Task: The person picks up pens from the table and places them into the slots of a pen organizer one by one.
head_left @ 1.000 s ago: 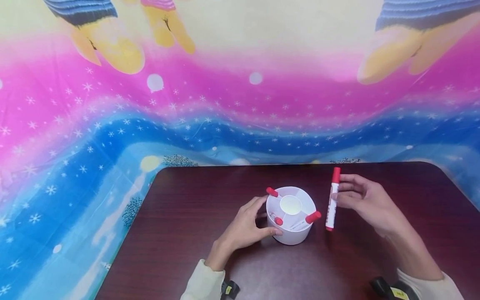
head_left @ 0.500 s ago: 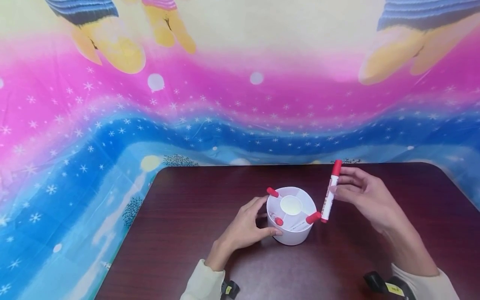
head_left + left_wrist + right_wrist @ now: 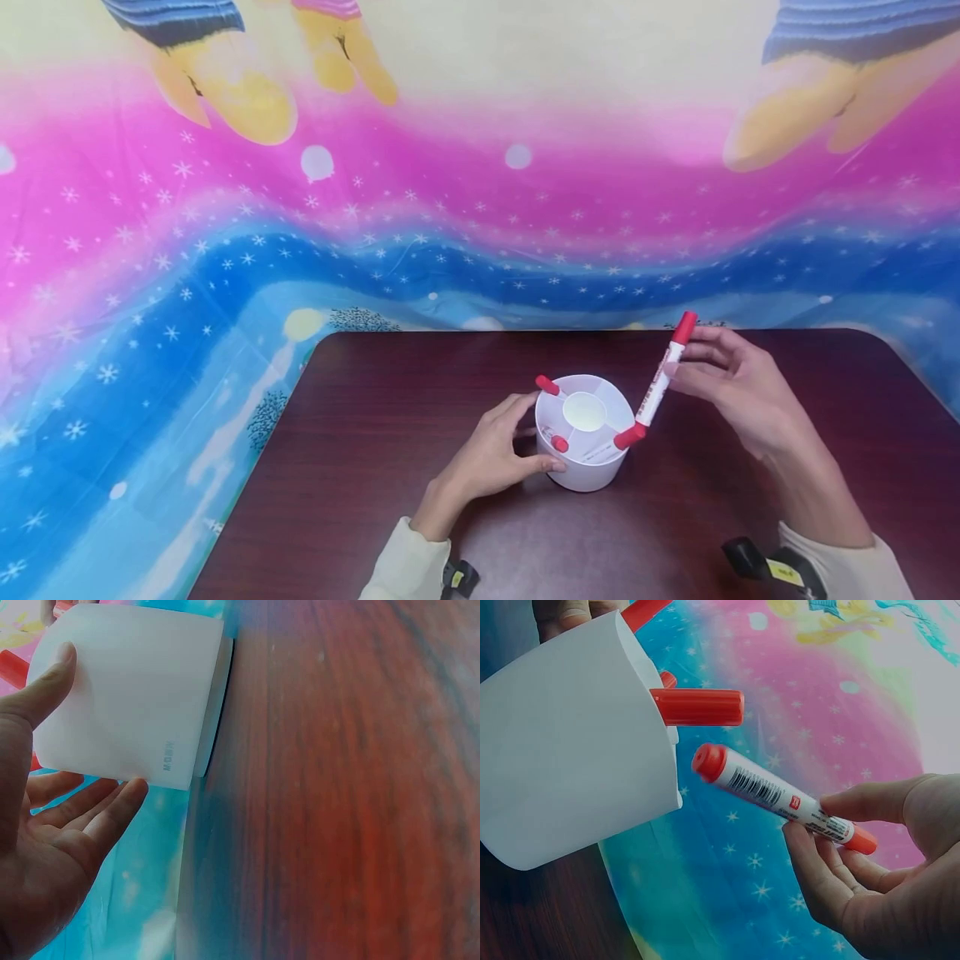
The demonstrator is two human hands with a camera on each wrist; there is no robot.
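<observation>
While left hand [image 3: 491,458] steadies it | holder [image 3: 583,475] contains three markers [image 3: 627,435]

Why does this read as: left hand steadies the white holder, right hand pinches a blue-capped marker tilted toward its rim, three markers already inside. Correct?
One detail is off: the marker that the right hand pinches has red caps, not blue; the right wrist view shows this plainly. The rest holds: the left hand steadies the white holder, and three red-capped markers sit inside.
</observation>
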